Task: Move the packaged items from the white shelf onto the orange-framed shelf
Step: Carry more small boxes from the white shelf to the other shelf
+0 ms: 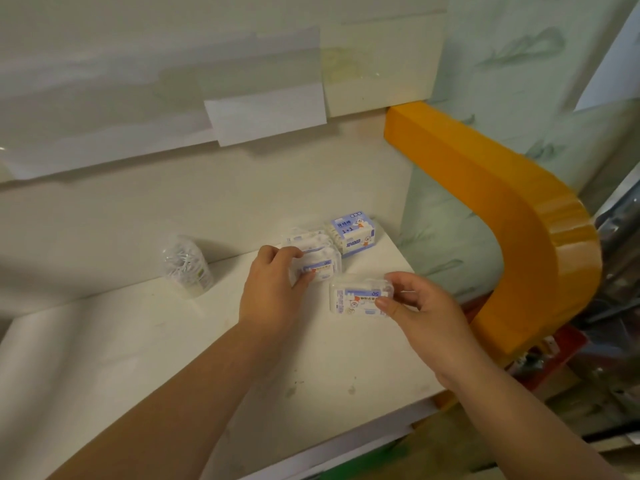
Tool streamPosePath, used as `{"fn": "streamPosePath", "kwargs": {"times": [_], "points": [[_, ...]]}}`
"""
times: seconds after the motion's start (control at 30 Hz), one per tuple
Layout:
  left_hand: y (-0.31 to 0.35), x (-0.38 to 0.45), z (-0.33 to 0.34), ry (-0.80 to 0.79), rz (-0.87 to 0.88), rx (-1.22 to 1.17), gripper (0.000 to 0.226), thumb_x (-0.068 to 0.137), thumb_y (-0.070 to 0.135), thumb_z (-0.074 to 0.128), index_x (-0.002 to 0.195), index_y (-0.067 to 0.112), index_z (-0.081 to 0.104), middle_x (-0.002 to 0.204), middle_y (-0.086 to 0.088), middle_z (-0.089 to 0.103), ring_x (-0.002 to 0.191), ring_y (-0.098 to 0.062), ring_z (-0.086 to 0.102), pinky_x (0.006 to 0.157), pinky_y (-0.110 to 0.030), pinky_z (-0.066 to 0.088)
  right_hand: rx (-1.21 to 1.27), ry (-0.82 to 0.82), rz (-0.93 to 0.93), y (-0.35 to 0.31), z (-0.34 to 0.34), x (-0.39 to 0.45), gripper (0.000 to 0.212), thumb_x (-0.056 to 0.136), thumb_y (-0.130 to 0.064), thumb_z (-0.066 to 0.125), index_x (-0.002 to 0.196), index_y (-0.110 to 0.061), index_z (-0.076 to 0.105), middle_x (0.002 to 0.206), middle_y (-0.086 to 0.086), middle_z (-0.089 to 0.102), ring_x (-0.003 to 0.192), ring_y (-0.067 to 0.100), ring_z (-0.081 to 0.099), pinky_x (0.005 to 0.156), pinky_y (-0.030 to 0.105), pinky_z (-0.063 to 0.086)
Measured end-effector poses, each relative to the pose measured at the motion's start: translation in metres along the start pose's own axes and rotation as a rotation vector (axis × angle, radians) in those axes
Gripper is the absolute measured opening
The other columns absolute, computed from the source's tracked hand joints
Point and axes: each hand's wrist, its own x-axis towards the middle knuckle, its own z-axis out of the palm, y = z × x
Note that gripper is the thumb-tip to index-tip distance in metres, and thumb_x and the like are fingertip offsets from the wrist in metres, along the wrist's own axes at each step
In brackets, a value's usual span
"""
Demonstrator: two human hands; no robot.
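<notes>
On the white shelf (138,341), the left hand (273,289) curls its fingers and thumb round a small clear box (317,268) at the front of a short row of boxes (308,240), while the right hand (419,313) pinches another box (356,297) by its end, just above the shelf. A blue carton (353,235) stands behind the row, near the orange frame (519,216). A clear tub of cotton swabs (187,266) sits well to the left.
</notes>
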Motion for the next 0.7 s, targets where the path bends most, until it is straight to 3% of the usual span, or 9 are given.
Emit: {"fn": "streamPosePath", "kwargs": {"times": [0.2,0.3,0.4,0.7], "points": [[-0.003,-0.013,-0.015,0.032,-0.012,-0.036,0.047,0.086,0.034,0.071,0.129,0.027,0.052,0.11,0.011,0.046,0.091,-0.005,0.052,0.077,-0.024,0.044,-0.072,-0.033,-0.028,-0.003,0.014,0.019,0.034,0.084,-0.013,0.077,0.114,-0.026,0.067,0.107,-0.005,0.071,0.098,0.011,0.068,0.088,0.031,0.056],[-0.011,-0.021,-0.029,0.054,-0.004,-0.046,0.045,0.087,0.021,0.068,0.129,0.023,0.053,0.109,0.007,0.049,0.089,-0.006,0.053,0.077,-0.027,0.048,-0.123,-0.086,-0.079,-0.008,0.026,0.026,0.028,0.084,-0.009,0.075,0.102,-0.03,0.069,0.099,-0.008,0.073,0.093,0.008,0.07,0.087,0.031,0.056],[-0.014,-0.03,-0.04,0.055,-0.039,-0.097,0.042,0.087,0.016,0.066,0.126,0.023,0.054,0.107,0.007,0.05,0.092,-0.002,0.053,0.075,-0.02,0.045,-0.199,-0.126,-0.153,-0.011,0.038,0.031,0.03,0.085,-0.007,0.074,0.087,-0.036,0.067,0.092,-0.012,0.074,0.087,0.003,0.07,0.084,0.027,0.056],[-0.009,-0.049,-0.063,0.076,-0.064,-0.145,0.036,0.088,0.015,0.065,0.121,0.025,0.056,0.105,0.018,0.049,0.097,-0.002,0.053,0.079,-0.017,0.046,-0.293,-0.009,-0.237,-0.004,0.047,0.034,0.034,0.08,-0.011,0.077,0.084,-0.04,0.058,0.092,-0.01,0.07,0.081,0.002,0.067,0.079,0.032,0.056]]}}
